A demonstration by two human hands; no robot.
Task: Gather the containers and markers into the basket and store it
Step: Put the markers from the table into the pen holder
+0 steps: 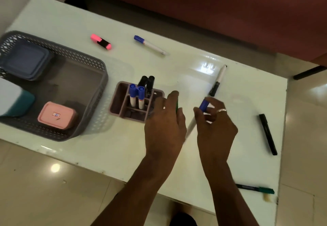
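Observation:
A grey lattice basket (103,77) sits at the table's left and holds a blue-grey container (26,61), a white and teal container (16,100) and a pink container (57,115). Right of it stands a mauve marker holder (117,100) with two blue-capped markers (136,96) and two black ones (147,82) upright in it. My left hand (164,123) is beside the holder, closed on a green marker (177,104) that is mostly hidden. My right hand (215,125) grips a blue-capped white marker (204,104).
Loose on the white table (123,146): a pink highlighter (100,41), a blue-capped marker (150,45), a black and white marker (219,79) just beyond my right hand, a black marker (268,134) at the right, and a green marker (254,188) at the near right edge.

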